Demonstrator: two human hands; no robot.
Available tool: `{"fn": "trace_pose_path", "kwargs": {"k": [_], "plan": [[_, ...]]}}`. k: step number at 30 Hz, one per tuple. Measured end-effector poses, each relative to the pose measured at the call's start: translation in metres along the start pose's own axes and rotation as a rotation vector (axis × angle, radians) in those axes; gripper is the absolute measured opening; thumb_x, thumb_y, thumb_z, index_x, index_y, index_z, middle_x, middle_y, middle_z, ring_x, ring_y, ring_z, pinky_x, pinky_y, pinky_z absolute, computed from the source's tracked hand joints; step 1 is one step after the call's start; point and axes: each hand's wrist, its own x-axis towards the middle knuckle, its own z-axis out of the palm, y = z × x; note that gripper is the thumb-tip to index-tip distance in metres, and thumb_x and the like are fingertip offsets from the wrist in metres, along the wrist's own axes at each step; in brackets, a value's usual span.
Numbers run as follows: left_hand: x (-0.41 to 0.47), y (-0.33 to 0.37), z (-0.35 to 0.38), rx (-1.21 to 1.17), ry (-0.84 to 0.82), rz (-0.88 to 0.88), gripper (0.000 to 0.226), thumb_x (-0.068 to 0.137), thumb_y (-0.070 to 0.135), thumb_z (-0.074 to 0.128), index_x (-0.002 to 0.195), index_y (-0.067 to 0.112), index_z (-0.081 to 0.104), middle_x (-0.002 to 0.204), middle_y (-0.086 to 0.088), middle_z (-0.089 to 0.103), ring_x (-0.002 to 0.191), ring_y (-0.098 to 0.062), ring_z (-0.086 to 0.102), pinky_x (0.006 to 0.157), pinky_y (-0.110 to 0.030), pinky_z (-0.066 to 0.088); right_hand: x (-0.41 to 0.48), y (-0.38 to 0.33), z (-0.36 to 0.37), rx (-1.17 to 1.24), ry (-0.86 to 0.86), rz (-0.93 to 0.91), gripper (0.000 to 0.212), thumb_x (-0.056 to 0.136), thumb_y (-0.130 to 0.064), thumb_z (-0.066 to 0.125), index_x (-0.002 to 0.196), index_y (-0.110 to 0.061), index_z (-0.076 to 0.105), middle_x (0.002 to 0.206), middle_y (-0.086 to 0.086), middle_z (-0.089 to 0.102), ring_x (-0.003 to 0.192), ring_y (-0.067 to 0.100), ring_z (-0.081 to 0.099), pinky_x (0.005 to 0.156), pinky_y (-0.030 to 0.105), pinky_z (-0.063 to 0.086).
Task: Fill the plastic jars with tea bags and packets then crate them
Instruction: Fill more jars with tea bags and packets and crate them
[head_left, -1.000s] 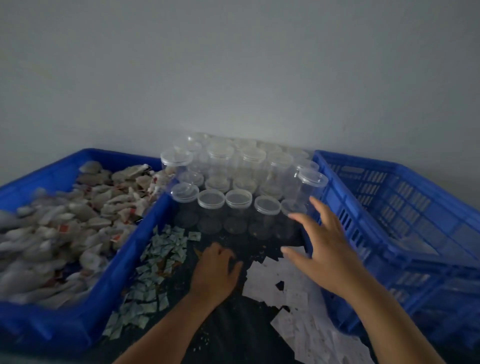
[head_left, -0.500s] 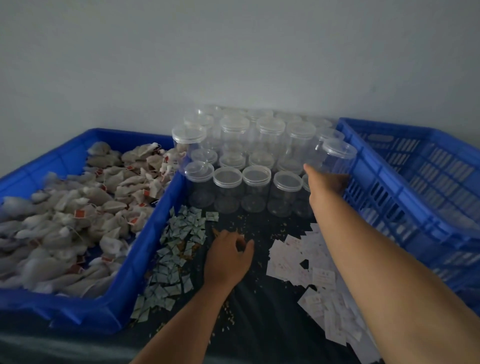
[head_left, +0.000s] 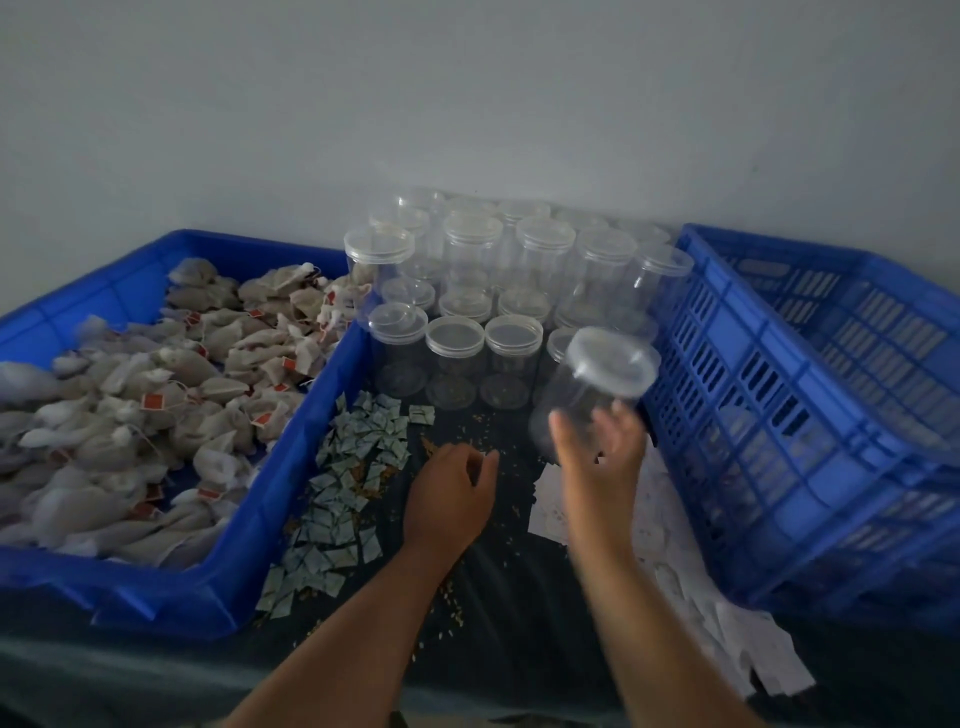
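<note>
Dark cloth (head_left: 519, 597) covers the work surface. Left hand (head_left: 451, 496) rests on it, knuckles up, fingers curled under; whether it holds anything cannot be told. Right hand (head_left: 605, 457), blurred, grasps the lower body of a lidded jar (head_left: 589, 395). Its long axis tilts, lid end up and away, above the fingers. Packets (head_left: 353, 467) lie left. Beyond: standing jars (head_left: 483, 291), tea bags (head_left: 156, 395) in a tub (head_left: 291, 452), crate (head_left: 779, 364) at right.

One lifted jar (head_left: 587, 389), well over a dozen standing jars (head_left: 454, 358), one blue bin (head_left: 291, 467), one slatted crate (head_left: 753, 395), tea bags (head_left: 156, 384) beyond counting.
</note>
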Motion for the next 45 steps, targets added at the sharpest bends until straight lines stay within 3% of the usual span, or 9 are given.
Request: {"fn": "trace_pose_path", "kwargs": {"k": [11, 14, 18, 24, 30, 34, 39, 42, 45], "plan": [[0.048, 0.052, -0.054, -0.509, -0.185, -0.580, 0.065, 0.109, 0.062, 0.028, 0.100, 0.020, 0.076, 0.106, -0.003, 0.073, 0.102, -0.022, 0.066, 0.091, -0.041, 0.050, -0.077, 0.024, -0.020, 0.125, -0.267, 0.144, 0.071, 0.077, -0.077, 0.080, 0.138, -0.072, 0.043, 0.131, -0.031, 0.064, 0.126, -0.003, 0.063, 0.089, 0.013, 0.056], [0.043, 0.071, -0.082, -0.559, -0.082, -0.168, 0.052, 0.094, 0.075, 0.047, 0.108, 0.033, 0.075, 0.102, 0.018, 0.075, 0.100, 0.001, 0.069, 0.086, -0.026, 0.053, -0.080, 0.024, -0.020, 0.147, -0.324, 0.104, 0.070, 0.082, -0.065, 0.085, 0.142, -0.063, 0.048, 0.138, -0.020, 0.066, 0.128, 0.007, 0.066, 0.094, 0.019, 0.058], [0.030, 0.092, -0.111, -0.188, -0.645, 0.249, 0.033, 0.089, 0.074, 0.059, 0.111, 0.053, 0.071, 0.109, 0.029, 0.073, 0.101, 0.010, 0.068, 0.086, -0.021, 0.058, -0.082, 0.030, -0.018, -0.003, -0.426, -0.003, 0.066, 0.078, -0.054, 0.093, 0.134, -0.047, 0.059, 0.126, -0.011, 0.071, 0.114, 0.012, 0.072, 0.089, 0.019, 0.057], [-0.014, 0.101, -0.092, 0.092, -0.228, 0.215, 0.051, 0.095, 0.077, 0.034, 0.078, 0.038, 0.061, 0.073, 0.015, 0.065, 0.067, -0.002, 0.062, 0.064, -0.030, 0.047, -0.086, 0.041, -0.016, -0.327, -0.237, -0.202, 0.087, 0.068, -0.065, 0.093, 0.139, -0.034, 0.055, 0.132, -0.014, 0.050, 0.126, -0.004, 0.047, 0.090, 0.007, 0.047], [-0.037, 0.110, -0.105, 0.512, -0.362, 0.361, 0.096, 0.071, 0.098, 0.043, 0.141, 0.033, 0.038, 0.131, 0.003, 0.060, 0.111, -0.023, 0.065, 0.082, -0.034, 0.053, -0.091, 0.042, -0.015, -0.244, -0.072, -0.271, 0.084, 0.068, -0.033, 0.101, 0.133, -0.038, 0.048, 0.137, -0.017, 0.043, 0.126, 0.010, 0.054, 0.082, 0.020, 0.059], [-0.030, 0.114, -0.119, 0.497, -0.476, 0.010, 0.112, 0.070, 0.103, 0.031, 0.140, 0.016, 0.043, 0.125, -0.009, 0.067, 0.101, -0.028, 0.072, 0.078, -0.038, 0.053, -0.089, 0.049, -0.015, -0.399, 0.021, -0.413, 0.080, 0.072, -0.022, 0.098, 0.138, -0.010, 0.053, 0.141, -0.002, 0.046, 0.130, 0.019, 0.053, 0.097, 0.034, 0.060], [-0.010, 0.081, -0.136, -0.143, -0.771, -0.405, 0.062, 0.096, 0.077, 0.049, 0.113, 0.021, 0.071, 0.115, -0.014, 0.072, 0.086, -0.025, 0.078, 0.066, -0.036, 0.066, -0.092, 0.049, -0.013, -0.557, -0.061, -0.523, 0.080, 0.075, -0.022, 0.093, 0.143, -0.012, 0.053, 0.146, 0.005, 0.046, 0.135, 0.022, 0.051, 0.105, 0.038, 0.056], [0.000, 0.044, -0.150, -0.731, -0.715, -0.747, 0.070, 0.099, 0.066, 0.057, 0.113, 0.000, 0.077, 0.100, -0.028, 0.075, 0.064, -0.027, 0.073, 0.047, -0.027, 0.058, -0.086, 0.045, -0.015, -0.447, 0.058, -0.261, 0.083, 0.077, -0.034, 0.094, 0.144, -0.019, 0.047, 0.137, -0.008, 0.043, 0.122, 0.012, 0.054, 0.094, 0.039, 0.062], [0.005, 0.017, -0.137, -0.596, -0.562, -0.630, 0.039, 0.099, 0.041, 0.069, 0.118, 0.008, 0.075, 0.090, -0.016, 0.079, 0.059, -0.019, 0.072, 0.047, -0.021, 0.055, -0.082, 0.041, -0.020, -0.337, 0.034, -0.029, 0.097, 0.071, -0.060, 0.091, 0.147, -0.026, 0.041, 0.134, -0.015, 0.043, 0.119, 0.008, 0.053, 0.098, 0.036, 0.057]]}}
